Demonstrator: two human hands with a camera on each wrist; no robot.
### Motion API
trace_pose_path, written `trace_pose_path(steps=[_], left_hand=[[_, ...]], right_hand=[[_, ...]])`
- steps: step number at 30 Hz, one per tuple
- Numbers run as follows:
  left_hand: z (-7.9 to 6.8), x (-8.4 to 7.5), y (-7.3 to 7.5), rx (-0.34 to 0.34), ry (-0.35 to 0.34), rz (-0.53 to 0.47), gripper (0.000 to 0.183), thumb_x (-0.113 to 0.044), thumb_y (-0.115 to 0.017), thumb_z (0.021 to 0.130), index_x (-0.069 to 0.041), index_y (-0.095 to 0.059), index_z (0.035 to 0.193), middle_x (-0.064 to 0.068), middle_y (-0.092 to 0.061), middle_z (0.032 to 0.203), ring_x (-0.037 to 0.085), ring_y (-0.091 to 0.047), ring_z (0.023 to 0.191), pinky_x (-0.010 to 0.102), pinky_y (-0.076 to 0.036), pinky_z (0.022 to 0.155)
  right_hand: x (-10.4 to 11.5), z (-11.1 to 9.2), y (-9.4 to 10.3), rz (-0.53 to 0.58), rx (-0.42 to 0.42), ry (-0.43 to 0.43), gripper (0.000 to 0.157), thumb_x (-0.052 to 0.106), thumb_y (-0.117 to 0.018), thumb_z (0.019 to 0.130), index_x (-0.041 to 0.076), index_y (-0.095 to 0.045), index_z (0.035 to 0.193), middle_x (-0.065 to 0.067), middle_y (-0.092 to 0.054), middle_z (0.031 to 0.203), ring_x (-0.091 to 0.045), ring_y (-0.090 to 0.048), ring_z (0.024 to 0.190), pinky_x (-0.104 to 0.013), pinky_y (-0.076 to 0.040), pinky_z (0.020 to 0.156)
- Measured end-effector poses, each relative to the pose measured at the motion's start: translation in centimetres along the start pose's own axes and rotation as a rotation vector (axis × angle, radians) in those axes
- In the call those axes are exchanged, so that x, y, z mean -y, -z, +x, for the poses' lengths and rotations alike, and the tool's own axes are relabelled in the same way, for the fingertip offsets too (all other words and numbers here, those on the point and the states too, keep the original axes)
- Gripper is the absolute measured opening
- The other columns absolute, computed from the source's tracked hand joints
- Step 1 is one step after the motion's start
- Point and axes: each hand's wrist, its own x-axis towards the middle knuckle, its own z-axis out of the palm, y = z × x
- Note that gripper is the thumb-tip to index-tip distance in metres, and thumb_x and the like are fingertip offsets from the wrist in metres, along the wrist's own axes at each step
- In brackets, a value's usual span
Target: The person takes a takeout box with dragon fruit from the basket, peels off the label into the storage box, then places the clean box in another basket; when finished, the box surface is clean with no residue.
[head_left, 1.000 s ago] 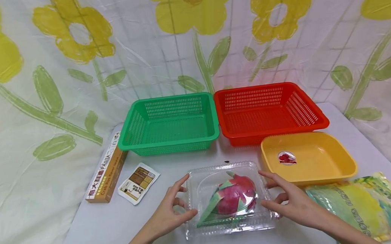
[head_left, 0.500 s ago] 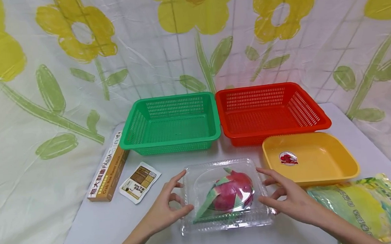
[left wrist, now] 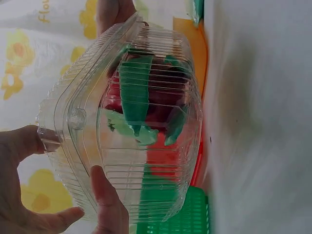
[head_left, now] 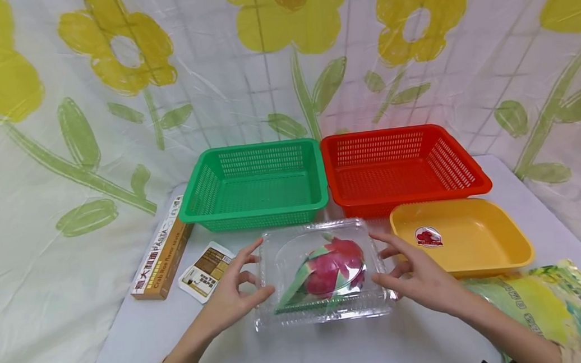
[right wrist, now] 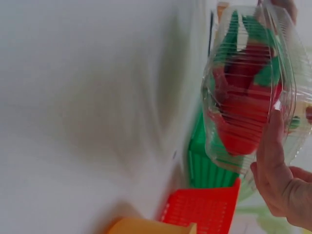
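Observation:
A clear plastic clamshell box (head_left: pixel 282 261) is held level between both hands, off the table. Through its closed lid shows a pink dragon fruit (head_left: pixel 336 268) with green scales. My left hand (head_left: pixel 234 295) grips the box's left side, thumb near the front and fingers along the rim; in the left wrist view, fingers of the left hand (left wrist: pixel 109 204) reach under the rim. On the opposite side my right hand (head_left: pixel 418 276) grips the edge, and the right wrist view has the right hand (right wrist: pixel 280 180) against the rim and the fruit (right wrist: pixel 243 102) inside.
Behind the box stand a green basket (head_left: pixel 265 217) and a red basket (head_left: pixel 408 196), side by side. A yellow tray (head_left: pixel 471 239) and a green-yellow bag (head_left: pixel 542 310) lie right. Leftward are a pasta box (head_left: pixel 159 258) and a small packet (head_left: pixel 203 272).
Both hands have raised the clamshell box and carried it away from the table's front, slightly left, toward the baskets. It now sits nearer the green basket, and the left hand covers part of the packet.

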Motion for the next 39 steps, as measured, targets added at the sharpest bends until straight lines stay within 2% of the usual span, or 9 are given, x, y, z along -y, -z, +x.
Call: trace_pose_path(steps=[8, 14, 22, 26, 29, 35, 39], left_hand=[[1.2, -1.0, 1.8, -0.022, -0.037, 0.009, 0.081, -0.008, -0.075, 0.086, -0.018, -0.032, 0.154, 0.026, -0.041, 0.139, 0.015, -0.062, 0.084, 0.03, -0.057, 0.06], [2.4, -1.9, 3.3, -0.033, -0.029, 0.058, 0.079, -0.011, -0.073, 0.088, -0.019, -0.031, 0.154, 0.025, -0.039, 0.142, 0.018, -0.063, 0.085, 0.029, -0.054, 0.058], [4.4, -2.9, 5.4, -0.048, -0.071, 0.097, 0.079, -0.01, -0.07, 0.09, -0.018, -0.028, 0.156, 0.024, -0.036, 0.145, 0.024, -0.062, 0.09, 0.033, -0.054, 0.069], [5.6, -3.3, 6.5, -0.045, -0.045, 0.1, 0.078, -0.013, -0.07, 0.091, -0.019, -0.028, 0.156, 0.023, -0.036, 0.145, 0.026, -0.063, 0.094, 0.035, -0.054, 0.07], [6.7, -3.5, 7.2, -0.038, -0.013, 0.079, 0.077, -0.014, -0.07, 0.091, -0.02, -0.028, 0.156, 0.022, -0.037, 0.146, 0.025, -0.063, 0.097, 0.035, -0.055, 0.066], [8.9, -3.6, 8.6, -0.054, 0.022, 0.026, 0.077, -0.011, -0.07, 0.091, -0.02, -0.03, 0.155, 0.023, -0.038, 0.144, 0.016, -0.063, 0.088, 0.031, -0.053, 0.057], [10.2, -3.8, 9.6, -0.051, 0.032, 0.012, 0.075, -0.013, -0.068, 0.092, -0.021, -0.029, 0.156, 0.024, -0.035, 0.147, 0.015, -0.063, 0.079, 0.031, -0.053, 0.056]], right_hand=[[1.0, 1.8, 0.4, -0.006, -0.008, 0.075, 0.075, 0.023, -0.077, 0.086, 0.019, -0.038, 0.15, -0.022, -0.054, 0.126, -0.026, -0.068, 0.084, -0.035, -0.059, 0.063], [2.1, 3.3, 0.8, -0.032, -0.015, 0.115, 0.074, 0.023, -0.077, 0.086, 0.019, -0.039, 0.15, -0.019, -0.055, 0.127, -0.026, -0.067, 0.086, -0.034, -0.059, 0.064], [3.7, 5.7, 1.5, -0.007, -0.021, 0.115, 0.074, 0.024, -0.075, 0.088, 0.019, -0.037, 0.151, -0.02, -0.051, 0.132, -0.032, -0.065, 0.1, -0.036, -0.059, 0.069], [4.3, 7.3, 1.8, -0.035, -0.038, 0.115, 0.071, 0.022, -0.073, 0.09, 0.018, -0.038, 0.151, -0.02, -0.054, 0.129, -0.035, -0.064, 0.1, -0.036, -0.059, 0.07], [4.6, 8.3, 2.0, -0.063, -0.062, 0.115, 0.07, 0.023, -0.072, 0.09, 0.018, -0.038, 0.152, -0.02, -0.054, 0.129, -0.037, -0.061, 0.106, -0.038, -0.059, 0.073], [5.7, 10.4, 2.5, -0.089, -0.074, 0.106, 0.072, 0.029, -0.073, 0.09, 0.022, -0.038, 0.152, -0.016, -0.053, 0.132, -0.035, -0.05, 0.121, -0.04, -0.058, 0.077], [6.4, 12.1, 3.0, -0.059, -0.06, 0.096, 0.072, 0.029, -0.072, 0.09, 0.022, -0.037, 0.152, -0.015, -0.051, 0.133, -0.033, -0.048, 0.121, -0.038, -0.059, 0.074]])
